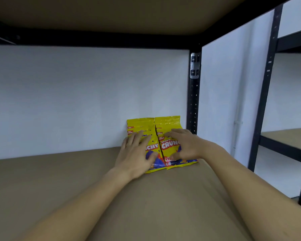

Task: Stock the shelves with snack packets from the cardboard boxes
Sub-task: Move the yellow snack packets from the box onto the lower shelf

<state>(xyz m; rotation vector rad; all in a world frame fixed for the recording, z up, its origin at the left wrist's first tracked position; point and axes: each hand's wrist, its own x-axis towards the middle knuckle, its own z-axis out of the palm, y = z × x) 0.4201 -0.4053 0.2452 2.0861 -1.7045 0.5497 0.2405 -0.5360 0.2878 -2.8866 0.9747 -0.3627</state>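
Observation:
Two yellow snack packets stand side by side at the back right of the brown shelf board (pixel 76 180), leaning against the white wall. My left hand (pixel 135 153) presses flat on the left packet (pixel 140 125), fingers straight and spread. My right hand (pixel 182 145) rests on the right packet (pixel 167 122), fingers laid across its front and thumb low near its bottom edge. Both packets show red "CRUNCHY" lettering and a blue lower part. No cardboard box is in view.
A black perforated upright post (pixel 193 101) stands just right of the packets. The shelf above (pixel 111 14) hangs low overhead. A second black rack (pixel 285 141) with a brown board stands further right.

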